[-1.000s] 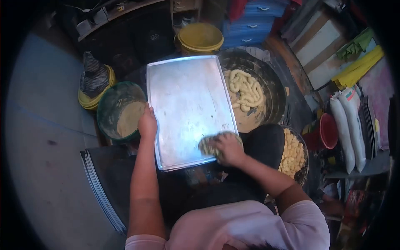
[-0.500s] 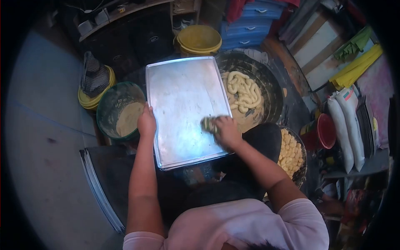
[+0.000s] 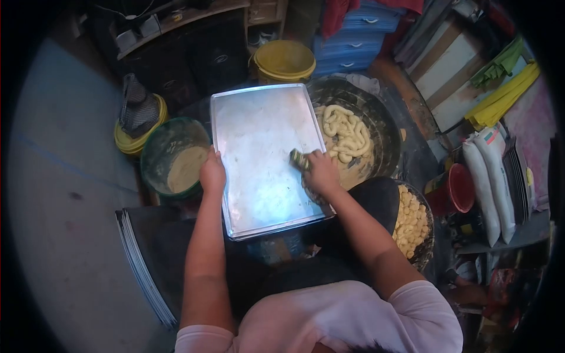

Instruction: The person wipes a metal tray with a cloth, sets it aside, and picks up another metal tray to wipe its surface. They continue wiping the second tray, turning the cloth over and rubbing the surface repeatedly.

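A shiny metal baking tray (image 3: 265, 135), with at least one more edge showing beneath it, lies slanted in front of me. My left hand (image 3: 213, 173) grips its left rim, fingers closed on the side. Over the right part of the tray, my right hand (image 3: 322, 176) is closed around a small, dark pad with yellow-green patches (image 3: 299, 160); its exact kind is unclear. The pad is close over the tray's surface. Thick ropes of pale dough (image 3: 348, 134) lie in a wide dark basin (image 3: 385, 126) just beyond the tray's right edge.
Left of the tray stands a green tub (image 3: 154, 162) with flour-like powder inside. Small dough pieces (image 3: 410, 226) fill a round container by my right knee. Yellow buckets (image 3: 286, 60) stand behind, a red bucket (image 3: 460, 188) at right. Stacked trays (image 3: 138, 259) lean at lower left.
My right hand has moved slightly up the tray with the pad, which is now tilted differently. My left hand keeps its hold on the rim. The whole view has shifted a little.
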`<act>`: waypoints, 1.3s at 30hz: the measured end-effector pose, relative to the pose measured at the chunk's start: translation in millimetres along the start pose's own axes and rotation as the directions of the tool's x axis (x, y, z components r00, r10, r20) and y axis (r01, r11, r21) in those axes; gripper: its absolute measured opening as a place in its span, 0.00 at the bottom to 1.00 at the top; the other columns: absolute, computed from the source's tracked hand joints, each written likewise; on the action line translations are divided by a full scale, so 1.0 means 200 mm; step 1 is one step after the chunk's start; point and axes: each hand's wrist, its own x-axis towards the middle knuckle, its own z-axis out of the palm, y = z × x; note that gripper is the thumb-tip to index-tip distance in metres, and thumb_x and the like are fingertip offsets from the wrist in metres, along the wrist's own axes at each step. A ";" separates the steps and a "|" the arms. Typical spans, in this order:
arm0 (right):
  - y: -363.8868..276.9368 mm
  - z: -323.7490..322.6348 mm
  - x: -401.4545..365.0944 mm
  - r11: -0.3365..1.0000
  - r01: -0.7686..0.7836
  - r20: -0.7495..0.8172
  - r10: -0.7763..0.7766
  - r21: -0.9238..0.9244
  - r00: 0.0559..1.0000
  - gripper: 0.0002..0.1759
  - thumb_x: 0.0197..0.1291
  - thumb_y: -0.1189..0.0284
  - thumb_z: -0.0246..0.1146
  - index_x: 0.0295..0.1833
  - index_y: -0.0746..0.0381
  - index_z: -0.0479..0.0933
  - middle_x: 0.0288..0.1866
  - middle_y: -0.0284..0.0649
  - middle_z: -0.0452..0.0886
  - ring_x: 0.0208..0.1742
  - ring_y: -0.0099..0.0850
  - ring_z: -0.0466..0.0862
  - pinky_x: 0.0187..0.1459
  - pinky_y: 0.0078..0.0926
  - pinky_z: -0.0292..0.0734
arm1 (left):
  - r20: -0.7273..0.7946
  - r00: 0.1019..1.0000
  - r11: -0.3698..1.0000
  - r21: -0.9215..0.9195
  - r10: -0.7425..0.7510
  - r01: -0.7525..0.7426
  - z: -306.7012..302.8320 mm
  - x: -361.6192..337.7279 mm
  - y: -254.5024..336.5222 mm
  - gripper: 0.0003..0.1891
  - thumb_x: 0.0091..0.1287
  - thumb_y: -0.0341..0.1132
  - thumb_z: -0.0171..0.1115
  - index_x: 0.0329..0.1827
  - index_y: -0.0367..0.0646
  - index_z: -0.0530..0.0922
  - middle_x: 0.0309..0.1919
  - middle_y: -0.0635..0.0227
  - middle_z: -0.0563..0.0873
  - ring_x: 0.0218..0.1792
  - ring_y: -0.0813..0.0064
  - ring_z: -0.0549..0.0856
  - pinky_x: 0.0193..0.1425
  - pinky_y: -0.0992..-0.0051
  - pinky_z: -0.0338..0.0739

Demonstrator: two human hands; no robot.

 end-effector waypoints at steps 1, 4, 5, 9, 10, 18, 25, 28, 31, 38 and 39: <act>0.00 0.00 0.04 1.000 -0.031 -0.031 0.031 -0.003 0.999 0.22 0.47 0.64 0.66 0.51 0.55 0.77 0.47 0.37 0.75 0.52 0.38 0.72 0.51 0.39 0.64 | 0.000 1.000 1.000 0.007 -0.001 0.001 0.00 0.00 0.00 0.20 0.73 0.42 0.45 0.63 0.44 0.73 0.46 0.48 0.83 0.46 0.47 0.82 0.49 0.57 0.75; -0.05 -0.02 0.01 0.998 -0.057 -0.025 0.057 -0.024 0.998 0.20 0.50 0.62 0.64 0.50 0.56 0.77 0.47 0.39 0.75 0.51 0.39 0.72 0.51 0.38 0.64 | -0.010 1.000 1.000 0.002 -0.007 0.007 0.01 0.00 -0.02 0.20 0.73 0.42 0.45 0.63 0.44 0.73 0.46 0.47 0.83 0.45 0.47 0.82 0.49 0.57 0.75; -0.06 -0.04 -0.04 1.000 -0.006 0.049 0.006 -0.013 0.999 0.20 0.51 0.62 0.64 0.50 0.56 0.77 0.47 0.39 0.75 0.51 0.40 0.73 0.51 0.38 0.64 | -0.050 0.999 1.000 0.019 0.017 -0.016 0.02 0.00 -0.03 0.19 0.72 0.42 0.45 0.62 0.45 0.73 0.40 0.47 0.84 0.42 0.47 0.83 0.45 0.56 0.76; -0.08 -0.09 -0.20 0.993 0.105 0.263 -0.115 0.052 0.958 0.20 0.52 0.61 0.63 0.50 0.57 0.77 0.46 0.41 0.75 0.52 0.41 0.73 0.51 0.40 0.66 | -0.056 0.998 0.999 0.029 0.019 -0.017 0.04 0.02 -0.04 0.18 0.70 0.41 0.49 0.61 0.47 0.74 0.41 0.47 0.83 0.38 0.47 0.83 0.40 0.54 0.77; -0.06 -0.09 -0.23 0.988 0.129 0.303 -0.147 0.079 0.941 0.20 0.51 0.61 0.63 0.50 0.57 0.77 0.46 0.41 0.75 0.51 0.42 0.73 0.52 0.41 0.66 | -0.065 0.997 0.999 0.029 0.028 -0.027 0.02 0.01 -0.02 0.18 0.70 0.41 0.49 0.61 0.47 0.74 0.41 0.47 0.83 0.38 0.47 0.83 0.40 0.54 0.77; 0.18 -0.06 -0.42 -0.315 -0.255 0.299 0.101 0.914 0.949 0.23 0.64 0.61 0.61 0.56 0.65 0.70 0.44 0.36 0.79 0.42 0.26 0.80 0.44 0.24 0.76 | 0.103 0.826 0.831 -0.114 0.555 -0.544 0.00 -0.23 0.37 0.15 0.58 0.37 0.61 0.47 0.41 0.82 0.41 0.55 0.80 0.48 0.54 0.77 0.56 0.58 0.69; 0.35 0.05 -0.42 -0.484 -0.417 0.499 0.049 0.770 0.865 0.24 0.65 0.58 0.60 0.58 0.63 0.69 0.45 0.35 0.79 0.42 0.24 0.80 0.44 0.24 0.76 | 0.363 0.735 0.775 0.052 0.573 -0.630 0.20 -0.28 0.66 0.11 0.55 0.37 0.64 0.35 0.39 0.81 0.37 0.56 0.82 0.45 0.56 0.80 0.50 0.61 0.75; 0.32 0.00 -0.43 -0.461 -0.402 0.485 0.072 0.791 0.872 0.24 0.65 0.58 0.60 0.59 0.63 0.69 0.46 0.35 0.78 0.44 0.24 0.79 0.45 0.23 0.76 | 0.374 0.709 0.750 0.051 0.598 -0.660 0.21 -0.26 0.69 0.09 0.55 0.36 0.61 0.30 0.38 0.79 0.35 0.56 0.81 0.43 0.57 0.80 0.49 0.61 0.76; 0.31 -0.01 -0.42 -0.447 -0.405 0.474 0.048 0.798 0.879 0.25 0.65 0.59 0.59 0.60 0.63 0.68 0.47 0.35 0.78 0.45 0.23 0.78 0.47 0.22 0.74 | 0.379 0.673 0.707 0.066 0.635 -0.704 0.23 -0.24 0.67 0.10 0.54 0.38 0.62 0.30 0.40 0.80 0.32 0.57 0.81 0.41 0.57 0.80 0.46 0.61 0.76; 0.30 0.00 -0.41 -0.411 -0.384 0.429 0.020 0.827 0.903 0.25 0.66 0.59 0.59 0.60 0.65 0.68 0.48 0.34 0.78 0.46 0.21 0.77 0.48 0.22 0.73 | 0.299 0.696 0.707 0.089 0.652 -0.701 0.29 -0.25 0.65 0.08 0.54 0.36 0.61 0.28 0.39 0.79 0.29 0.57 0.81 0.38 0.56 0.81 0.43 0.62 0.77; 0.30 0.00 -0.41 -0.424 -0.377 0.424 0.019 0.823 0.905 0.25 0.66 0.58 0.59 0.60 0.65 0.68 0.48 0.34 0.78 0.46 0.21 0.77 0.48 0.22 0.73 | 0.296 0.680 0.694 0.074 0.671 -0.717 0.26 -0.27 0.67 0.08 0.55 0.35 0.60 0.28 0.38 0.79 0.29 0.56 0.81 0.37 0.56 0.81 0.43 0.62 0.77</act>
